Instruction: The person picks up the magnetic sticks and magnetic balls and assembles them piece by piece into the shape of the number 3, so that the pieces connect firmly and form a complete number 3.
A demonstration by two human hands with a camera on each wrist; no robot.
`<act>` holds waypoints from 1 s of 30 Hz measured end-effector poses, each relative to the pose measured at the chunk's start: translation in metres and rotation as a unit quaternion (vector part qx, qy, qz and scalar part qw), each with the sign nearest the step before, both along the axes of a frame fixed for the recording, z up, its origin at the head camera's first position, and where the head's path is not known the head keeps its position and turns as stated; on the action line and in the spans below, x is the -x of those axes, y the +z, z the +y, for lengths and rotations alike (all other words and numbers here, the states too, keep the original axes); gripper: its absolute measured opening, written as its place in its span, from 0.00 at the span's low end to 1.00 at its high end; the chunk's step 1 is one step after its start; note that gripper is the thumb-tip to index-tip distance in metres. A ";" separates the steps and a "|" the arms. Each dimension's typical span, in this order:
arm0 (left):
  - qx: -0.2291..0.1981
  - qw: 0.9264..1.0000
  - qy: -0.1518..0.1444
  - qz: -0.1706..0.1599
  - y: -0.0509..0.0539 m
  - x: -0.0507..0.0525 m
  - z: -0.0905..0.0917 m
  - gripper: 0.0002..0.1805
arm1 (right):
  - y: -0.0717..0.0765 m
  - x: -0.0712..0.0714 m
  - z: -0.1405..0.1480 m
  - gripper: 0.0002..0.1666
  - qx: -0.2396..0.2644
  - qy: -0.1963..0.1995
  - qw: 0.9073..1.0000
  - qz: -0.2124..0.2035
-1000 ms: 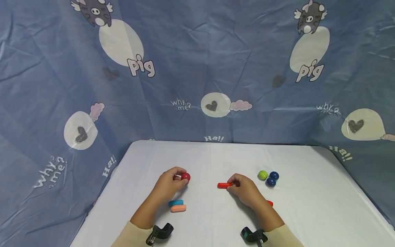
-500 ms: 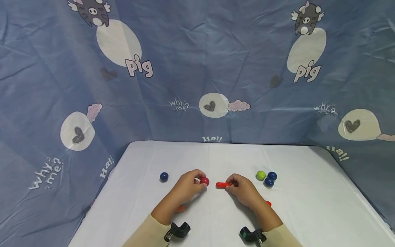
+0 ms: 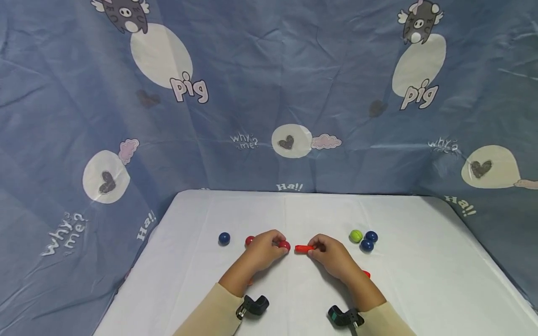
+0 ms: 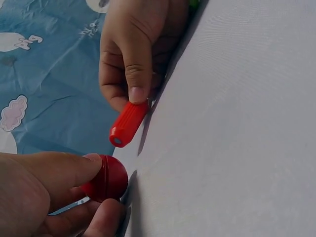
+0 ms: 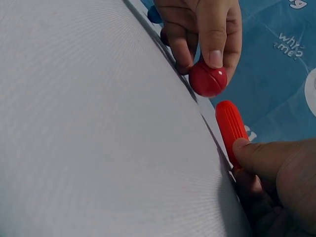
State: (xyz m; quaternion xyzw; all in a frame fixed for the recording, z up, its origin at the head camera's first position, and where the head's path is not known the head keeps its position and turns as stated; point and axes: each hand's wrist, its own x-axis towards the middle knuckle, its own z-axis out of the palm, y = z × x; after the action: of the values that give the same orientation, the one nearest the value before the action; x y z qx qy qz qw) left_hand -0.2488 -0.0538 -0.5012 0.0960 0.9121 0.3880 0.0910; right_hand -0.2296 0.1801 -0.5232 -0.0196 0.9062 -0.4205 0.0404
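Thumb and fingers of my left hand (image 3: pixel 264 250) pinch a glossy red ball (image 3: pixel 284 246) just above the white table, near its middle. A groove runs round this ball (image 4: pixel 109 178) in the left wrist view. My right hand (image 3: pixel 332 254) pinches one end of a short, ridged red rod (image 3: pixel 302 249), its free end pointing at the ball. A small grey dot marks that end of the rod (image 4: pixel 127 126). Ball and rod face each other with a narrow gap between them. My curled fingers hide the rod's other end.
A blue ball (image 3: pixel 224 238) and another red ball (image 3: pixel 250 240) lie left of my left hand. My left forearm mostly covers an orange rod (image 3: pixel 250 282). Rightward sit a green ball (image 3: pixel 356 235) and two blue balls (image 3: pixel 367 246). Another red rod (image 3: pixel 367 274) peeks out beside my right forearm.
My left hand has carried the red ball rightward, close to the rod. A blue ball and another red ball have come into sight behind it. My right hand has stayed nearly still.
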 end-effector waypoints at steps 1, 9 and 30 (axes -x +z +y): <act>-0.001 1.000 0.000 0.000 -0.001 0.000 0.001 0.14 | 0.000 0.000 0.000 0.10 0.000 0.001 1.000 0.002; -0.012 1.000 -0.006 0.021 -0.007 0.001 0.006 0.14 | 0.000 0.001 0.001 0.10 0.002 0.005 1.000 0.009; -0.057 0.998 0.004 0.022 -0.023 -0.001 0.000 0.16 | 0.001 0.000 -0.002 0.10 0.021 0.006 1.000 0.007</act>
State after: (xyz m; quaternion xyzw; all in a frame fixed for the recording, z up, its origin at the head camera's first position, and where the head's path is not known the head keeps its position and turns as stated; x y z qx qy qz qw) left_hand -0.2475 -0.0533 -0.5244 0.1059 0.8908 0.4372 0.0640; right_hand -0.2300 0.1782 -0.5226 -0.0287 0.8971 -0.4394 0.0359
